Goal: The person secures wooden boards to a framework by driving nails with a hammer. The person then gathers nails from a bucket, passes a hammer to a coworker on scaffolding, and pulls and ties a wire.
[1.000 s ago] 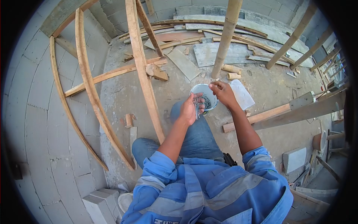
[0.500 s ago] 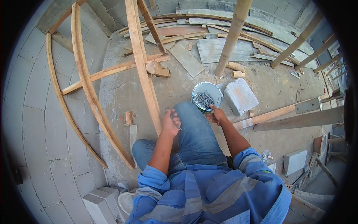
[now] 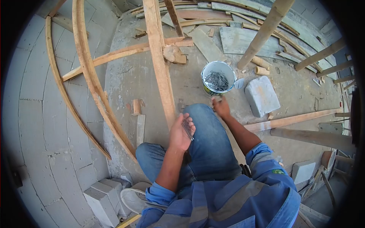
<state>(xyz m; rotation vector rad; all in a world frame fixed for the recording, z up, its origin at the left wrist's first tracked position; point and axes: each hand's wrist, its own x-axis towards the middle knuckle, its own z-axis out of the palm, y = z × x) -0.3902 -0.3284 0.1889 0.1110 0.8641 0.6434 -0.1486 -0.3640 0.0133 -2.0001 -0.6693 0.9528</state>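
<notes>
My left hand (image 3: 182, 133) is curled palm-up above my left thigh, with a bunch of thin metal nails (image 3: 187, 129) lying across the palm and fingers. Beyond my raised knee stands a small bucket (image 3: 207, 88) with a pale inside, partly filled with loose nails (image 3: 216, 81). My right hand (image 3: 221, 107) is just on the near side of the bucket, beside the knee. Its fingers are drawn together, and whether anything is between them is hidden. A long wooden beam (image 3: 159, 57) slants down towards my left hand.
A pale block (image 3: 262, 96) rests right of the bucket. Curved-looking timbers (image 3: 89, 79) lean along the block wall (image 3: 34, 125) on the left. Round wooden posts (image 3: 264, 34) rise at the right. Boards (image 3: 243, 40) lie at the back, and grey blocks (image 3: 100, 201) sit at lower left.
The bucket has shifted away from my knee, and my right hand has come off its rim. My left hand has turned so the nails in it show. The whole view has shifted slightly.
</notes>
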